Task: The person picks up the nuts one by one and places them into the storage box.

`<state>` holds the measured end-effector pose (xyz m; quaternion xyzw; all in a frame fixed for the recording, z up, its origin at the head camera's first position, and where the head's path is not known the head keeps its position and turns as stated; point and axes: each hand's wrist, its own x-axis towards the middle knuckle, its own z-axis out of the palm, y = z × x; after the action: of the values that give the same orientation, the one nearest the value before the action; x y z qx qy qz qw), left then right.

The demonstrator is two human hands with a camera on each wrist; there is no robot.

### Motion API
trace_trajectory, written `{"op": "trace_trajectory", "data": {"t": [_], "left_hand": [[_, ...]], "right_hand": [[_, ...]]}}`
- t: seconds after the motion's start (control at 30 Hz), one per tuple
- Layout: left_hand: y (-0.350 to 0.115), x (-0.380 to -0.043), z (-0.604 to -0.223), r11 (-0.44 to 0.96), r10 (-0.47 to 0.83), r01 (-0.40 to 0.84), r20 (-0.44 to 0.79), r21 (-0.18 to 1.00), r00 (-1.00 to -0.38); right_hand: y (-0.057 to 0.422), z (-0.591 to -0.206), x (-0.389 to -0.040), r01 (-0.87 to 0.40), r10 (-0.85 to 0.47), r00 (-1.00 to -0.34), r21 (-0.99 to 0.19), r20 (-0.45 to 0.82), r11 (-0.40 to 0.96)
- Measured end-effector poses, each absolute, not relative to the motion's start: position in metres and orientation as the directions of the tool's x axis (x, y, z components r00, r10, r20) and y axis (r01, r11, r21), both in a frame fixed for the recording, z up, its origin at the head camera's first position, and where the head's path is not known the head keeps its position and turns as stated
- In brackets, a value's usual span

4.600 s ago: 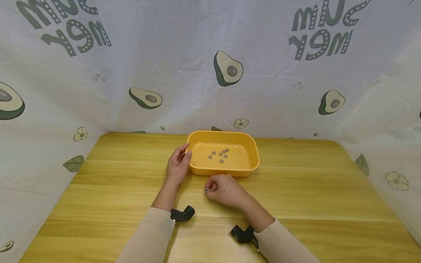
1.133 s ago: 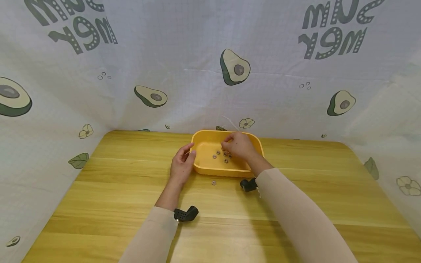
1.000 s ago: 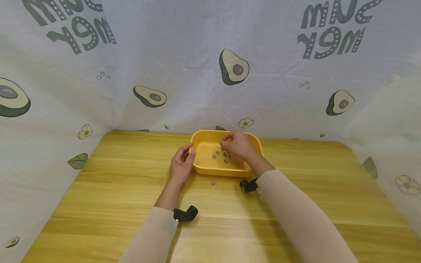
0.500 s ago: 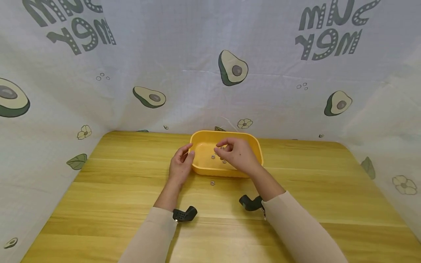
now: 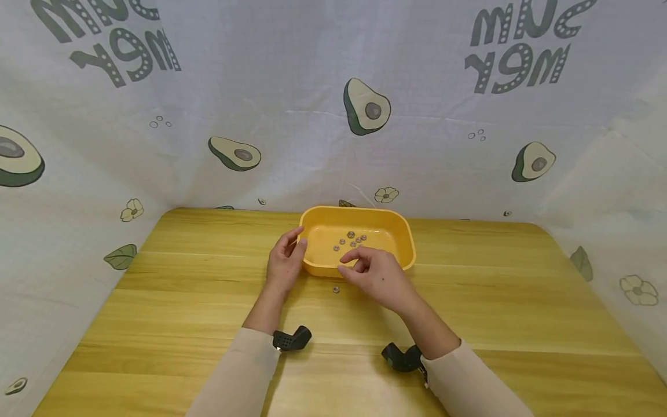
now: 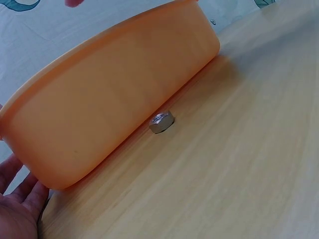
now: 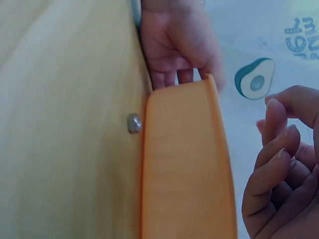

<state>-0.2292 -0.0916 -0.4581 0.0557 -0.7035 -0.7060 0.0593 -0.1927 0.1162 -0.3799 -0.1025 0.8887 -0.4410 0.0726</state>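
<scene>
A yellow plastic box [image 5: 359, 270] stands on the wooden table, with several small metal hex nuts [image 5: 342, 241] on its floor. Toward the back lies a nut [image 5: 351, 234] that looks larger than the others. My left hand [image 5: 284, 260] holds the box's left end, thumb at the rim and fingers along the outer wall. My right hand [image 5: 377, 278] hovers over the front rim, fingers bent and thumb tip near the index finger, nothing visible between them. One hex nut [image 6: 162, 122] lies on the table just before the box's front wall, below and left of the right fingertips.
The wooden table [image 5: 208, 272] runs out on both sides of the box and in front of it. Close behind the box hangs a white avocado-print cloth [image 5: 292, 145]. A black wrist camera [image 5: 293, 339] is strapped at the left sleeve, another [image 5: 402, 357] at the right.
My right hand pinched a nut before the box, then reached to the box's back and now has come forward without it. The larger nut now lies there. The left hand has stayed put.
</scene>
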Motion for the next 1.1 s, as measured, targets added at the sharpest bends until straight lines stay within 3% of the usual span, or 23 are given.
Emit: {"op": "trace_trajectory", "data": {"t": [0.43,1.1], "left_hand": [[-0.093,-0.230,-0.458,-0.010,-0.173,0.005,0.003,1.000,-0.985],[-0.089,-0.229,-0.458,-0.006,-0.178,0.005,0.004,1.000,-0.984]], "right_hand": [[0.110,-0.414,-0.180,-0.051,-0.246,-0.961,-0.796,-0.125,0.603],[0.108,-0.433,-0.187,-0.156,-0.312,-0.942,-0.667,-0.121,0.729]]}}
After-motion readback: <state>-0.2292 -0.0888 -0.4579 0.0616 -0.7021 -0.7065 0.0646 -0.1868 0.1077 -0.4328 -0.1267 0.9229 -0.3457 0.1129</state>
